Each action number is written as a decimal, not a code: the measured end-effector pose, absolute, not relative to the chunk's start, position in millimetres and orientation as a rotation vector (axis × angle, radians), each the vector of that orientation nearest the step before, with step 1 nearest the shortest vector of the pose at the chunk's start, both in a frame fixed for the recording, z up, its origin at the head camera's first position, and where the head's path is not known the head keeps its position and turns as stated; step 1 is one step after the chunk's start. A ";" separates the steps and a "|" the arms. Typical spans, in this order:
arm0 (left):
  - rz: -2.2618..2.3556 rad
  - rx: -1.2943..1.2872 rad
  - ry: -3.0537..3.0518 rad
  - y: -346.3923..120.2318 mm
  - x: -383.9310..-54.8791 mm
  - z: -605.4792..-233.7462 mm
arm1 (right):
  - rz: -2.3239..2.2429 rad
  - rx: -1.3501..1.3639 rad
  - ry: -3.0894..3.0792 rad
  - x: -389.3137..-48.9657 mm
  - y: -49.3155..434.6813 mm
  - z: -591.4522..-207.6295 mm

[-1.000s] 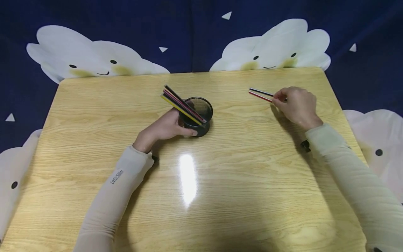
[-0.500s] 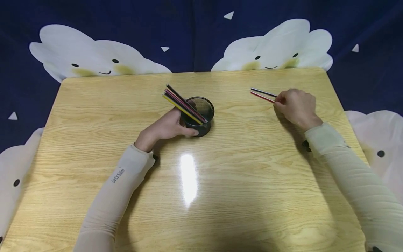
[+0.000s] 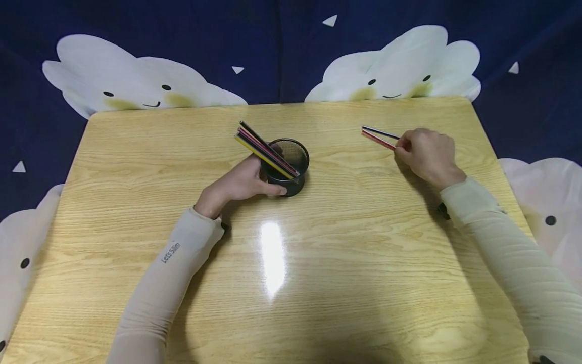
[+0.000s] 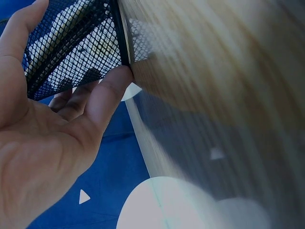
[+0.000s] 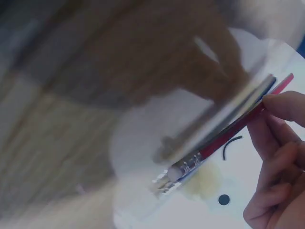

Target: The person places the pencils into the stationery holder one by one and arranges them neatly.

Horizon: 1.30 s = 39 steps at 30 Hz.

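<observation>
In the head view my left hand (image 3: 243, 180) grips a black mesh pencil cup (image 3: 293, 188) from its left side, the thumb along the near side. Several pencils (image 3: 260, 150) lean out of the cup toward the upper left; yellow, black and pinkish ones show. At the right, my right hand (image 3: 427, 154) pinches a red pencil (image 3: 378, 139) between thumb and fingers, low over the table. Beside it lies a dark pencil (image 3: 381, 132). In the right wrist view the red pencil (image 5: 224, 138) shows its eraser end, with the dark pencil (image 5: 252, 102) just behind it.
The wooden table (image 3: 336, 242) has a shiny surface with a bright light reflection near its middle. A dark blue curtain (image 3: 277, 50) with white clouds hangs behind the far edge and along the sides.
My right fingers have come together on the red pencil, which has barely shifted. My left hand and the cup stay in place; the whole head view has shifted slightly.
</observation>
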<state>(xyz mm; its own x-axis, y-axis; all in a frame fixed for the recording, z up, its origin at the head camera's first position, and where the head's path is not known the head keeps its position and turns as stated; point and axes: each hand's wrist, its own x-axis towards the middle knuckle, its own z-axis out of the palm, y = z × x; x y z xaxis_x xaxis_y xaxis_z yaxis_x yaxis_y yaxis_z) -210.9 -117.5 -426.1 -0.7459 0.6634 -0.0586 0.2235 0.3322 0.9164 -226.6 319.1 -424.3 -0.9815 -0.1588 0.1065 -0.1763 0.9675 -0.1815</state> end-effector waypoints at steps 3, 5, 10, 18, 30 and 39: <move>1.387 0.787 2.188 -118.2 -211.6 -426.9 | 0.321 0.275 -3.010 -224.5 316.4 -419.4; 1.381 0.786 2.194 -118.5 -212.2 -427.6 | 0.344 0.284 -3.004 -222.7 313.8 -415.9; 1.375 0.783 2.199 -118.7 -212.2 -427.9 | 0.428 0.316 -2.973 -217.3 303.1 -407.8; 1.373 0.799 2.207 -118.4 -213.3 -429.5 | 0.543 0.430 -2.862 -208.3 279.1 -400.1; 1.378 0.781 2.203 -118.8 -213.3 -428.3 | 0.694 0.550 -2.765 -196.2 244.9 -384.6; 1.400 0.801 2.182 -118.3 -212.7 -427.6 | 0.833 0.614 -2.689 -194.4 222.3 -375.9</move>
<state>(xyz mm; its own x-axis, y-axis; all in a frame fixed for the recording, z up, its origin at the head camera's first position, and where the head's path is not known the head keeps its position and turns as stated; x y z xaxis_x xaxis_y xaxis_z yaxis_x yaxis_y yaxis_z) -212.7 -118.3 -427.6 -0.7434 0.6675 -0.0429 0.2395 0.3255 0.9147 -194.4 222.3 -375.9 -0.8770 -0.3166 0.3614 -0.4655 0.7464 -0.4757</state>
